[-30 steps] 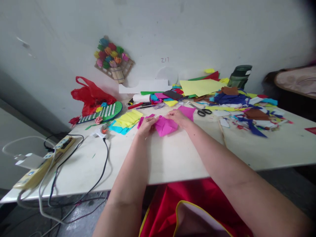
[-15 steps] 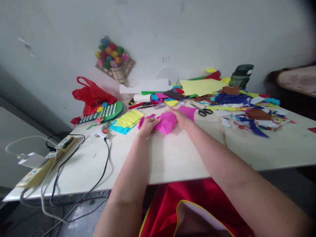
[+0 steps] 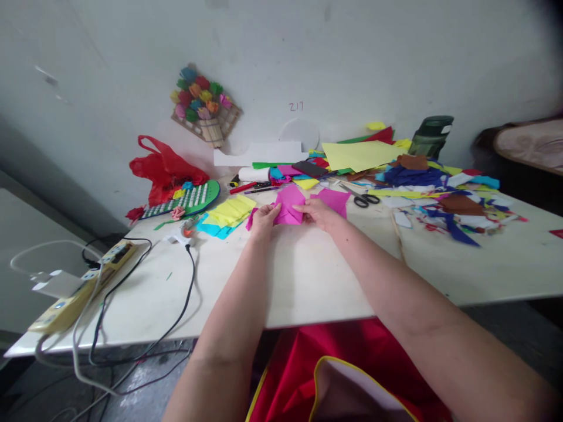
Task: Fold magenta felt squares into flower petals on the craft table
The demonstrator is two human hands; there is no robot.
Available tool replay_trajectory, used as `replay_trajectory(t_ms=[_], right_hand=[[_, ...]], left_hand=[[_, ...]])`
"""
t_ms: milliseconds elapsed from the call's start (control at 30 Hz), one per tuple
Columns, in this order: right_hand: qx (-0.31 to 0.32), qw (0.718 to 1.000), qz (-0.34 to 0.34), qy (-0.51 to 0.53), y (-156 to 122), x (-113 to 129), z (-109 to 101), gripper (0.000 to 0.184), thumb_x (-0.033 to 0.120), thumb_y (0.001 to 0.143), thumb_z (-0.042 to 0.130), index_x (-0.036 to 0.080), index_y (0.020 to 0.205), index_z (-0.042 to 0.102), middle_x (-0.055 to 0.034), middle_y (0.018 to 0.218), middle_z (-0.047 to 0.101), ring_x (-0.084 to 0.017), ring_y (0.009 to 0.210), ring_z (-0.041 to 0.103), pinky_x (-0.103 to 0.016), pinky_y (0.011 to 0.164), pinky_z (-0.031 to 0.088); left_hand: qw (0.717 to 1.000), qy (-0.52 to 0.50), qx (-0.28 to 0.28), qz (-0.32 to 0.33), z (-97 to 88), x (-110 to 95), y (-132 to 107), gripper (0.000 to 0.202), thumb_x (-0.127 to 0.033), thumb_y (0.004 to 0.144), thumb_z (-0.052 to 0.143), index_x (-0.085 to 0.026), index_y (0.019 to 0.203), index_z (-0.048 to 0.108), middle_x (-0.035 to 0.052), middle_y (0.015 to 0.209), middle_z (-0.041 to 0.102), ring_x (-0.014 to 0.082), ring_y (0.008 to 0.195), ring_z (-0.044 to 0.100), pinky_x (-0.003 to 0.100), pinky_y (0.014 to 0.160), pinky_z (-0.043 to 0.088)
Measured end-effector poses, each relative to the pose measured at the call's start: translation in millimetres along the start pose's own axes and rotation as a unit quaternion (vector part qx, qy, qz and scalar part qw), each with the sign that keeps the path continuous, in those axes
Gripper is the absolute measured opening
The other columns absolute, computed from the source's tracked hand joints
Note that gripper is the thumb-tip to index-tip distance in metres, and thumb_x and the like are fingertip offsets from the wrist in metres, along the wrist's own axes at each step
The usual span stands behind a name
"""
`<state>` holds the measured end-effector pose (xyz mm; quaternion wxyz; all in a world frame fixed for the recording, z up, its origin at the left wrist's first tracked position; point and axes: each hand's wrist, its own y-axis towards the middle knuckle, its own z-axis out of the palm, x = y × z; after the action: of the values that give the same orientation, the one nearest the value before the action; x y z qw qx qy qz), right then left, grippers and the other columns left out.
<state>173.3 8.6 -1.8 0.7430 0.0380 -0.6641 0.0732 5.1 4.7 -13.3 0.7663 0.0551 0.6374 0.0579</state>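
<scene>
Both my hands meet over a folded magenta paper piece [image 3: 289, 206] near the middle of the white table [image 3: 308, 275]. My left hand [image 3: 263, 220] pinches its left edge. My right hand [image 3: 320, 212] pinches its right edge, fingers closed on the paper. More magenta paper [image 3: 335, 199] lies flat just behind my right hand. A stack of yellow squares [image 3: 230, 211] on cyan paper sits to the left of my left hand.
Scissors [image 3: 363, 199] lie right of the paper. Coloured paper scraps [image 3: 431, 187] cover the back right. A red plastic bag [image 3: 163, 171], a green craft board [image 3: 189, 200], pens [image 3: 250, 187], a dark bottle [image 3: 430, 136] and a power strip [image 3: 79, 287] with cables stand around.
The magenta paper was lying spread lower on the table; my hands have folded it up smaller and shifted it slightly back, toward the wall.
</scene>
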Motion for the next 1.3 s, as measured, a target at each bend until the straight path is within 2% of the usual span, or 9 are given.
replay_trajectory(t_ms=[167, 267, 400, 600, 733, 933, 1067, 1300], right_hand=[[-0.027, 0.998, -0.021, -0.056, -2, 4, -1, 0.039, 0.032, 0.058, 0.077, 0.019, 0.052, 0.041, 0.0086, 0.03, 0.037, -0.005, 0.028, 0.031, -0.018, 0.03, 0.019], [-0.014, 0.996, -0.02, -0.085, -5, 7, -1, 0.04, 0.032, 0.058, 0.077, 0.019, 0.051, 0.04, 0.0091, 0.031, 0.036, -0.004, 0.027, 0.03, -0.018, 0.03, 0.017], [0.011, 0.993, -0.018, -0.117, -10, 10, -1, 0.038, 0.033, 0.057, 0.078, 0.018, 0.052, 0.043, 0.0087, 0.032, 0.038, -0.003, 0.028, 0.031, -0.018, 0.03, 0.017], [0.035, 0.989, -0.001, -0.145, -10, 9, -4, 0.028, 0.033, 0.067, 0.071, 0.016, 0.056, 0.05, 0.0036, 0.035, 0.048, -0.006, 0.03, 0.038, -0.018, 0.032, 0.023], [0.031, 0.993, -0.051, -0.103, -1, 1, -9, 0.027, 0.038, 0.071, 0.066, 0.017, 0.062, 0.053, 0.0037, 0.037, 0.048, -0.007, 0.032, 0.04, -0.019, 0.033, 0.023], [0.018, 0.989, -0.092, -0.113, 2, -1, -11, 0.033, 0.04, 0.066, 0.068, 0.018, 0.054, 0.047, 0.0055, 0.034, 0.044, -0.006, 0.031, 0.037, -0.02, 0.035, 0.024], [0.026, 0.99, -0.088, -0.107, 0, 0, -12, 0.031, 0.041, 0.064, 0.069, 0.017, 0.057, 0.05, 0.0047, 0.037, 0.046, -0.007, 0.034, 0.04, -0.02, 0.036, 0.025], [0.019, 0.988, -0.103, -0.109, 3, -1, -12, 0.025, 0.037, 0.064, 0.068, 0.017, 0.06, 0.053, 0.005, 0.038, 0.047, -0.008, 0.034, 0.041, -0.021, 0.036, 0.027]], left_hand=[[0.999, 0.011, 0.041, -0.005, -1.1, -6, -6, 0.04, -0.051, 0.062, 0.069, -0.015, 0.062, 0.052, -0.0051, 0.048, 0.047, 0.005, 0.043, 0.041, 0.019, 0.042, 0.029], [0.999, 0.022, 0.044, -0.011, -1.0, -11, -8, 0.042, -0.054, 0.064, 0.066, -0.016, 0.061, 0.051, -0.0052, 0.047, 0.046, 0.0048, 0.042, 0.039, 0.019, 0.04, 0.025], [0.998, 0.044, 0.033, -0.005, -2.2, -11, -6, 0.04, -0.052, 0.063, 0.067, -0.015, 0.062, 0.051, -0.007, 0.044, 0.042, 0.0033, 0.038, 0.031, 0.019, 0.039, 0.019], [0.998, 0.06, 0.022, -0.005, -3.3, -8, -3, 0.037, -0.047, 0.062, 0.069, -0.015, 0.063, 0.052, -0.0064, 0.045, 0.044, 0.004, 0.039, 0.033, 0.019, 0.039, 0.021], [0.997, 0.075, 0.005, 0.004, -2.5, -9, -4, 0.035, -0.045, 0.063, 0.069, -0.015, 0.062, 0.051, -0.007, 0.044, 0.042, 0.0035, 0.039, 0.03, 0.019, 0.039, 0.018], [0.998, 0.068, 0.016, 0.0, -1.6, -12, -7, 0.034, -0.045, 0.062, 0.069, -0.015, 0.064, 0.053, -0.0061, 0.046, 0.043, 0.004, 0.04, 0.033, 0.019, 0.04, 0.02], [0.999, 0.032, 0.033, -0.001, -2.5, -14, -8, 0.035, -0.044, 0.062, 0.069, -0.015, 0.061, 0.05, -0.0062, 0.046, 0.041, 0.004, 0.041, 0.034, 0.019, 0.041, 0.024], [0.999, 0.035, 0.033, -0.002, -2.3, -16, -9, 0.032, -0.041, 0.061, 0.071, -0.014, 0.064, 0.053, -0.0056, 0.048, 0.044, 0.0037, 0.041, 0.035, 0.018, 0.041, 0.024]])
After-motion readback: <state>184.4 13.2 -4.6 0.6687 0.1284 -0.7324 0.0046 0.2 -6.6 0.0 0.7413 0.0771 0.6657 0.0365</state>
